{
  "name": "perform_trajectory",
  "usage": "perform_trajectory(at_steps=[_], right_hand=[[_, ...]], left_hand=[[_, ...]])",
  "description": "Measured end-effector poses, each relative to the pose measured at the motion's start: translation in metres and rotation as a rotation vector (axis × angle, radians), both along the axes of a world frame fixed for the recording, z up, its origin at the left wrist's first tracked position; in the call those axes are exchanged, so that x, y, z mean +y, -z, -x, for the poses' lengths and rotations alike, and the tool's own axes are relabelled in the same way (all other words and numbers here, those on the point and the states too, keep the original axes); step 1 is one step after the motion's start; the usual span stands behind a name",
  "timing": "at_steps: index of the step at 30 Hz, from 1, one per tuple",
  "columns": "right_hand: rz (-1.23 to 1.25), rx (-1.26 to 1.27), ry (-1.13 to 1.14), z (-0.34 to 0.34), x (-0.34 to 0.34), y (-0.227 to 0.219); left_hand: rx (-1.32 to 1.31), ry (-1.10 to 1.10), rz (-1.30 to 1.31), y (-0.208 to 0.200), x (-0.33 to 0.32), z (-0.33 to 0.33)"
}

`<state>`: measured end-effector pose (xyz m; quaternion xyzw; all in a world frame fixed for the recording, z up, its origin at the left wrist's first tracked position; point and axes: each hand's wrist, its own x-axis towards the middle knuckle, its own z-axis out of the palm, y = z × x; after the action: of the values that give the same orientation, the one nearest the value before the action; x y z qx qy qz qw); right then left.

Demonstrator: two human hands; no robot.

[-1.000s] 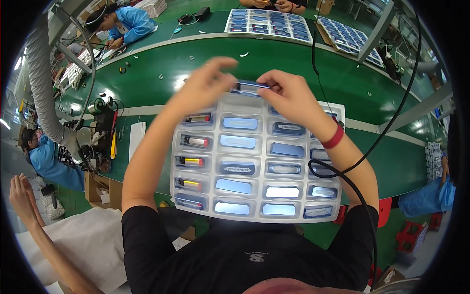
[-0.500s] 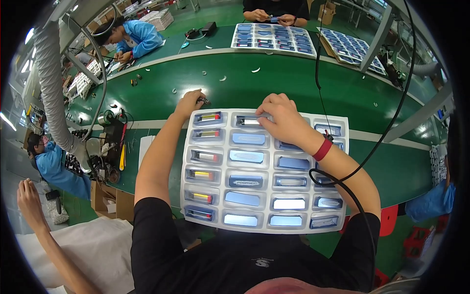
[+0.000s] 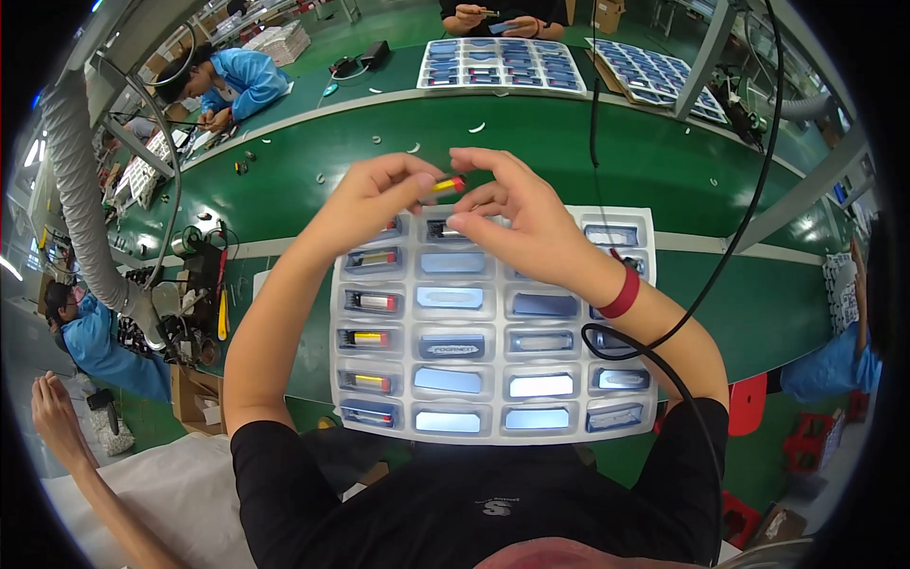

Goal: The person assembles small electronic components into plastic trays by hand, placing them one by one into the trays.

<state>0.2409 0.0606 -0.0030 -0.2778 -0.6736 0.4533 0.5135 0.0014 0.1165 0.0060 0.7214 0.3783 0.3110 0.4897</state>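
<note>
Between the fingertips of my left hand [image 3: 384, 199] is a small yellow cylinder with a red end [image 3: 449, 184], slightly blurred. My right hand [image 3: 519, 204] faces it from the right, fingers apart, holding nothing that I can see. Both hands are over the far edge of a white moulded tray [image 3: 497, 332]. Blue plastic cases [image 3: 449, 298] sit in its compartments. In the left column, the cases hold small cylinders with coloured bands [image 3: 371, 302]. Below my right thumb, a case with a dark and silver part inside [image 3: 439, 229] lies partly hidden.
A black cable [image 3: 749, 256] hangs down and loops over my right forearm and the tray's right side. Tools with yellow handles [image 3: 223, 313] stand at the left, near a white hose [image 3: 81, 190]. Across the green bench [image 3: 531, 133], a co-worker handles parts beside another filled tray [image 3: 502, 64].
My left hand has moved right, and the yellow cylinder now shows in its fingers. My right hand has lifted off the second compartment of the far row, its fingers spreading. The view has shifted slightly.
</note>
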Motion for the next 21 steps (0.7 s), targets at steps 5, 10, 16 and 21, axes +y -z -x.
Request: perform_trajectory(at_steps=[5,10,16,21], right_hand=[[0.188,0.074,-0.053,-0.017,-0.007,0.002],[0.289,0.115,-0.005,-0.041,-0.009,0.008],[0.441,0.167,0.08,-0.055,-0.006,0.013],[0.427,0.198,0.031,-0.054,-0.01,0.016]], left_hand=[[-0.156,0.038,0.208,-0.011,-0.039,-0.024],[0.317,-0.036,-0.197,0.011,-0.045,0.0],[0.513,0.101,-0.541,0.023,-0.054,-0.007],[0.481,0.15,-0.803,0.025,-0.048,-0.008]])
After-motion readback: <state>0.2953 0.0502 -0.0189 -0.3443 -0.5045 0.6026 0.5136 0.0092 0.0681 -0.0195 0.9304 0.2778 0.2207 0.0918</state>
